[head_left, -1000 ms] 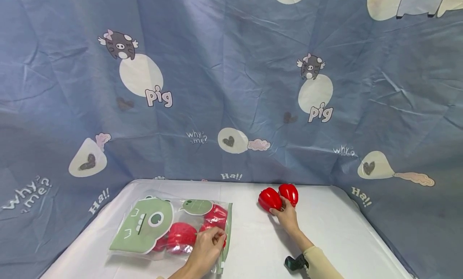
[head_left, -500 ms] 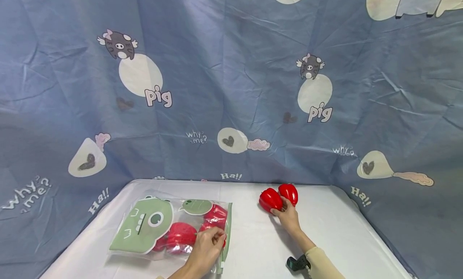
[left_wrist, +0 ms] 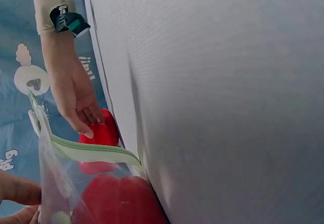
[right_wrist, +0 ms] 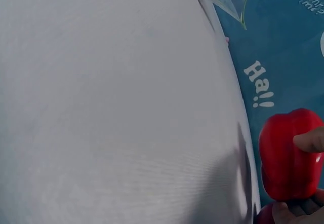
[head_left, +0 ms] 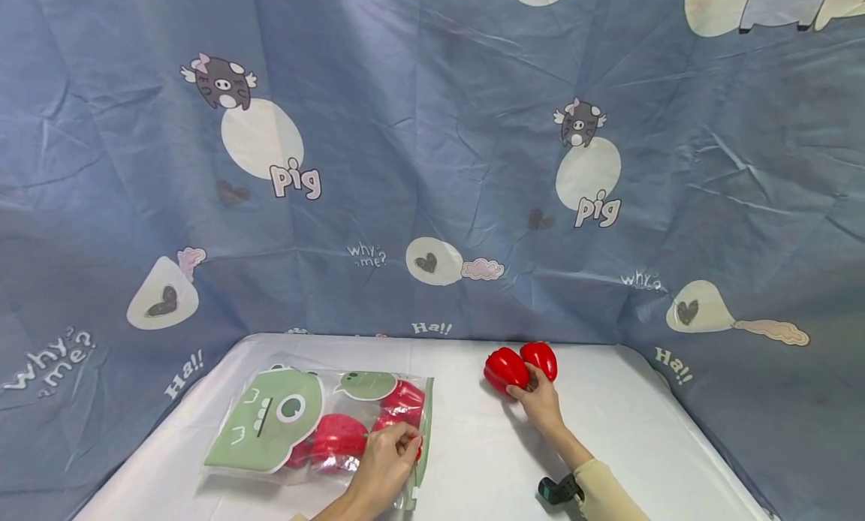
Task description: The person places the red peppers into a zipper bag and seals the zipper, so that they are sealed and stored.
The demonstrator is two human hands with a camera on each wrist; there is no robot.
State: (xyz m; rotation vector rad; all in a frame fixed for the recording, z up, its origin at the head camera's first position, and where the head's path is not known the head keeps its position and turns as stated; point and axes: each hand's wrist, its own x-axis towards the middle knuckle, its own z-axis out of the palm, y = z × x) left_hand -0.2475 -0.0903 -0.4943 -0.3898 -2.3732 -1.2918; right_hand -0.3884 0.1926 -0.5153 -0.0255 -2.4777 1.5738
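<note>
In the head view my right hand (head_left: 538, 401) grips a red bell pepper (head_left: 504, 369) at the table's far side. Its thumb (right_wrist: 310, 140) lies against that pepper in the right wrist view, with other fingers below. A second red bell pepper (head_left: 540, 358) sits right behind those fingers. At left lies a clear zip bag (head_left: 273, 420) printed with a green monster, with several red peppers (head_left: 340, 433) inside. My left hand (head_left: 385, 457) pinches the bag's film near its green zip edge. The bag's mouth (left_wrist: 96, 150) stands apart in the left wrist view.
A white cloth covers the table (head_left: 473, 461). Behind and beside it hangs a blue curtain (head_left: 432, 168) with pig prints. A dark wrist camera (head_left: 559, 489) is strapped on the right forearm, by the beige sleeve (head_left: 604, 491).
My right forearm has shifted slightly to the right, and the gripped bell pepper has moved very little. The left hand and the bag have stayed in place.
</note>
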